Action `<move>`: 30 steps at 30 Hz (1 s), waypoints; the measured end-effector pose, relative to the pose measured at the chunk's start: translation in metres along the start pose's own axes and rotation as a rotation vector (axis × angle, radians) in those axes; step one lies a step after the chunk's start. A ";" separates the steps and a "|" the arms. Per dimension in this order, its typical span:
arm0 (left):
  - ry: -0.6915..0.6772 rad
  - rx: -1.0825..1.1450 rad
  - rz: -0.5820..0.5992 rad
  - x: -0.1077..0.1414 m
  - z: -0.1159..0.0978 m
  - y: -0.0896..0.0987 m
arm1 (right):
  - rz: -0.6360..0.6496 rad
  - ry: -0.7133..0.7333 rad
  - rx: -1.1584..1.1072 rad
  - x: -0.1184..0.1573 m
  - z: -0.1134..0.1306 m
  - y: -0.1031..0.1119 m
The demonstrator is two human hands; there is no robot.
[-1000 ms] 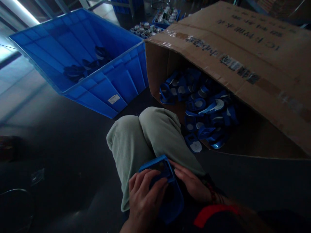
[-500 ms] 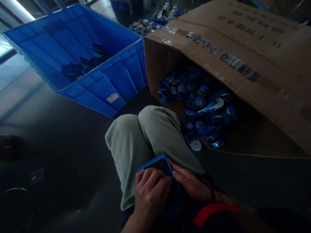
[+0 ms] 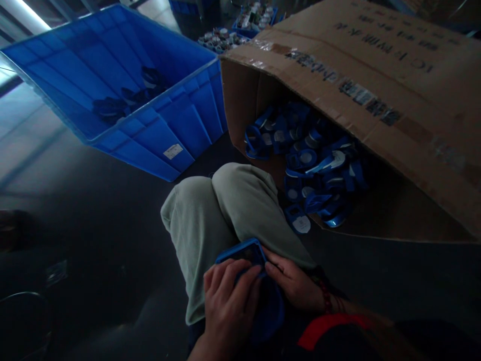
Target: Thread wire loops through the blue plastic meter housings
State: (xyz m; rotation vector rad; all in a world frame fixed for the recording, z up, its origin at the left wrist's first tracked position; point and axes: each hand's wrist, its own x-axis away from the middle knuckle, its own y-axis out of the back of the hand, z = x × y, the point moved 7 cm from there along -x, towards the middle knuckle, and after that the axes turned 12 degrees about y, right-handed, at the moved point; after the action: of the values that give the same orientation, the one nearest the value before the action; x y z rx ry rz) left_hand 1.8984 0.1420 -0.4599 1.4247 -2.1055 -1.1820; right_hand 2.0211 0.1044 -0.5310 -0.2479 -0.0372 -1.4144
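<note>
On my lap (image 3: pixel 199 225), blue plastic casing (image 3: pixel 269 312): likely light, stiff; hold sides. My right hand (image 3: pixel 296 285) grasps edge; left hand (image 3: pixel 231 298) atop, grip unclear.

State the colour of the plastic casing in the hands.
The plastic casing is blue, best seen in the head view.
</note>
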 end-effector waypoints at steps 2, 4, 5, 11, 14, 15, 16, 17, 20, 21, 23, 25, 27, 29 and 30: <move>0.151 0.040 -0.090 0.009 0.018 0.008 | -0.017 0.012 0.049 0.000 0.003 0.002; 0.439 0.190 -0.119 0.022 0.044 0.010 | -0.012 0.023 0.070 0.000 0.002 0.002; 0.603 0.306 -0.078 0.028 0.057 0.005 | -0.003 0.024 0.069 0.000 0.001 0.002; 1.022 0.759 0.311 0.041 0.068 -0.031 | -0.040 -0.036 -0.096 0.004 -0.016 0.000; 1.000 0.754 0.355 0.038 0.065 -0.035 | -0.049 -0.041 -0.134 0.005 -0.017 -0.001; 0.980 0.722 0.337 0.038 0.065 -0.034 | -0.048 -0.035 -0.123 0.005 -0.016 -0.001; 0.943 0.661 0.287 0.038 0.066 -0.032 | -0.045 -0.025 -0.104 0.005 -0.015 -0.001; 0.879 0.569 0.208 0.037 0.066 -0.027 | -0.040 -0.015 -0.088 0.005 -0.014 -0.001; 0.497 0.132 -0.070 0.029 0.049 -0.002 | -0.027 -0.012 -0.090 0.005 -0.015 -0.001; 0.347 0.012 -0.108 0.026 0.038 0.002 | -0.027 -0.021 -0.111 0.006 -0.015 -0.002; 0.124 -0.095 -0.097 0.019 0.020 0.002 | -0.027 -0.040 -0.155 0.006 -0.017 -0.003; 0.014 -0.070 -0.050 0.012 0.010 0.001 | -0.027 -0.046 -0.179 0.007 -0.017 -0.002; -0.032 -0.021 -0.019 0.005 0.005 0.000 | -0.027 -0.051 -0.172 0.008 -0.016 -0.001; -0.067 0.008 -0.013 0.001 0.002 0.000 | -0.034 -0.064 -0.162 0.009 -0.017 0.001; -0.078 0.018 -0.008 0.000 0.001 -0.001 | -0.033 -0.070 -0.160 0.010 -0.018 0.002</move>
State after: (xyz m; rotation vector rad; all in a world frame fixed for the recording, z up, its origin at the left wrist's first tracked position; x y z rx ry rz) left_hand 1.8986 0.1425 -0.4607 1.4174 -2.1695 -1.2433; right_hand 2.0222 0.0918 -0.5467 -0.4305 0.0143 -1.4427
